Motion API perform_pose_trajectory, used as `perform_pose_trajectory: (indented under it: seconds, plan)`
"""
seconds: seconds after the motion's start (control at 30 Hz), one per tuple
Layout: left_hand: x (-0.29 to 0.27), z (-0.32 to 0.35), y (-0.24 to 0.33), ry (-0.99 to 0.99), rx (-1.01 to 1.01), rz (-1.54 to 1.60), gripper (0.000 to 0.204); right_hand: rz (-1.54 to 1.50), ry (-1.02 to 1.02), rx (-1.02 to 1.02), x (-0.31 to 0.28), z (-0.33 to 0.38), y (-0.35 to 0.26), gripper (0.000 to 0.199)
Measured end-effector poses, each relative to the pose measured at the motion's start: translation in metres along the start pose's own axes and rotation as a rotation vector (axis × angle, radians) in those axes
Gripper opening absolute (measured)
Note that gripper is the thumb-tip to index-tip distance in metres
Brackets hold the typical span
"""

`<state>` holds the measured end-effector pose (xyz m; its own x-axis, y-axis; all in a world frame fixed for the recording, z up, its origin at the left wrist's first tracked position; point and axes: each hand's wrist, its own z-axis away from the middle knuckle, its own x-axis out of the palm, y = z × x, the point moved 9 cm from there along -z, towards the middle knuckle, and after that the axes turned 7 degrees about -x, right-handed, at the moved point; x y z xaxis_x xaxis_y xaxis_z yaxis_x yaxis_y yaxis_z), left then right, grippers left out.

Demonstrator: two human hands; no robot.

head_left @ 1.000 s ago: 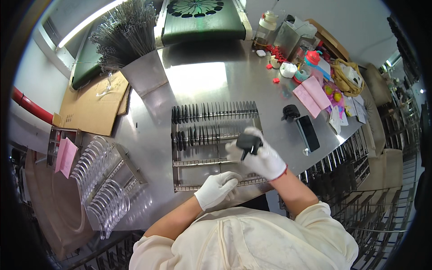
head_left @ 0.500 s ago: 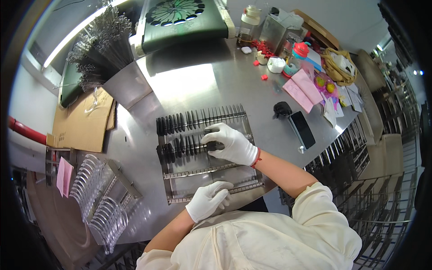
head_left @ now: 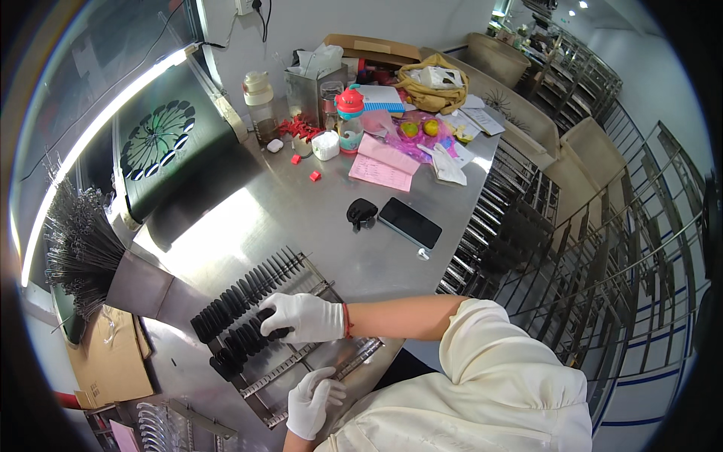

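Observation:
A metal rack [head_left: 280, 374] with slotted rails lies on the steel table, tilted in view. Two rows of slim black blade-like pieces stand in it: a far row [head_left: 242, 295] and a nearer row [head_left: 239, 345]. White-gloved, my right hand [head_left: 307, 317] reaches over the nearer row's right end, its thumb and fingers closed around a black piece [head_left: 276, 325]. The piece is partly covered by the fingers. Close to the rack's front rail is my left hand [head_left: 312, 404], also in a white glove, with loosely bent fingers apart and nothing visible in them.
Beyond the rack are a phone [head_left: 410, 223] and a black pouch-like item [head_left: 361, 213]. Pink papers [head_left: 384, 162], a bottle [head_left: 261, 105] and a red-lidded cup [head_left: 350, 113] stand farther back. Thin metal rods [head_left: 79, 241] fill a holder at left. Wire racks [head_left: 625, 301] stand right.
My view has turned to the right, so the table and rack appear lower and farther left. The right hand is still at the nearer row; the left is still by the front rail.

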<state>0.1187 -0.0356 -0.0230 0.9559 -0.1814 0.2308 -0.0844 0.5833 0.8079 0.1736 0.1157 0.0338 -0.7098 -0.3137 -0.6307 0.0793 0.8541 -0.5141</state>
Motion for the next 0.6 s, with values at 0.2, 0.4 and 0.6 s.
perform_pose_trajectory:
  seconds: [0.2, 0.4, 0.6]
  plan:
    - [0.003, 0.007, 0.007, 0.012, 0.041, -0.035, 0.03, 0.03, 0.028, -0.056, -0.032, 0.007, -0.003, 0.039]
    - [0.003, 0.005, 0.006, -0.023, 0.024, -0.037, 0.031, 0.146, -0.053, 0.026, -0.057, 0.015, 0.002, 0.038]
    - [0.004, 0.005, 0.001, -0.054, 0.02, 0.006, 0.031, 0.232, -0.166, 0.056, -0.073, 0.024, 0.009, 0.041]
